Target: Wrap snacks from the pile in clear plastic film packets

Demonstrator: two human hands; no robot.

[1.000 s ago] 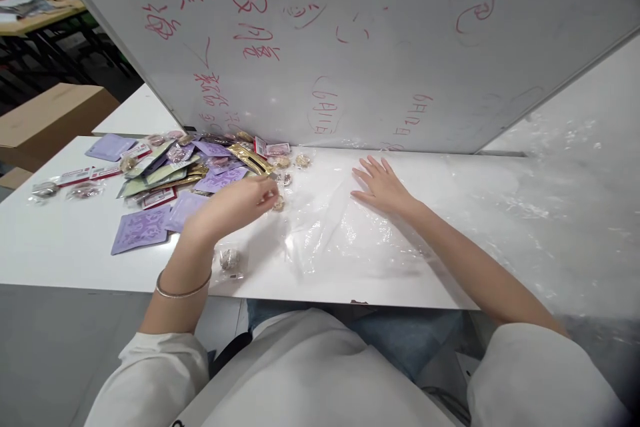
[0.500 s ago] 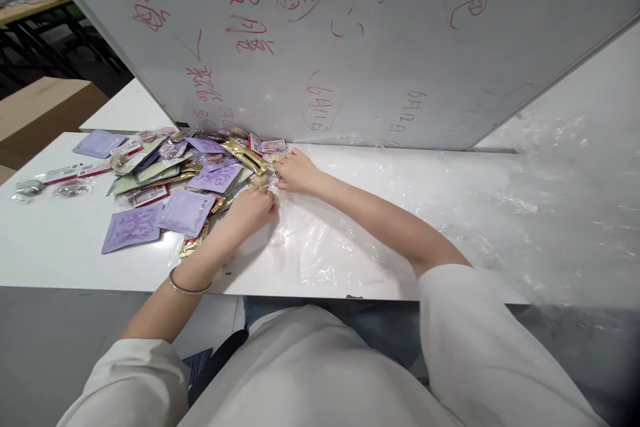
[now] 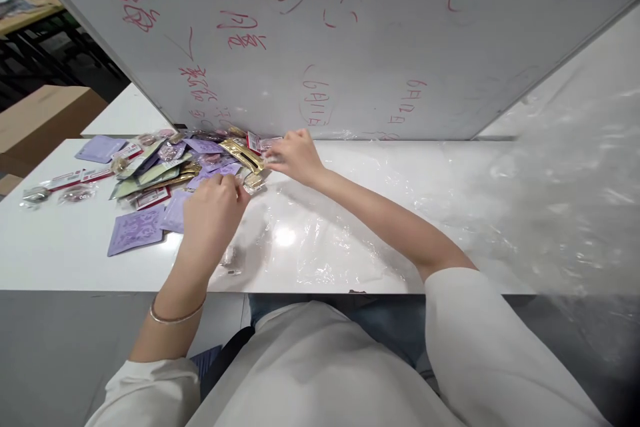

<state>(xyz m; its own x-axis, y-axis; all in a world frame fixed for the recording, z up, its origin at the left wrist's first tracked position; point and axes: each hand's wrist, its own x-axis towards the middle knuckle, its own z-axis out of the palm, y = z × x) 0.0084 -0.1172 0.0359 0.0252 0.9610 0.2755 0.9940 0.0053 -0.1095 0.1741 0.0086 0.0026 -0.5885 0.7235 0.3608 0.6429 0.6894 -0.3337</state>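
Fingers (image 3: 235, 185) of the left hand (image 3: 210, 210) were curled at the packet pile (image 3: 170, 167), grip unclear. Right hand (image 3: 295, 155) fingers pinched a small clear packet (image 3: 270, 145) at the pile's right edge on the table (image 3: 60, 247).

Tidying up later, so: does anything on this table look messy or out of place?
Yes. The sachets lie in a loose, overlapping heap against the whiteboard, some scattered toward the table's left edge. One small wrapped piece sits alone near the front edge.

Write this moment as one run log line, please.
left hand: fingers curled at edge of packet pile | right hand: on small packets by whiteboard | clear plastic sheet: flat on table
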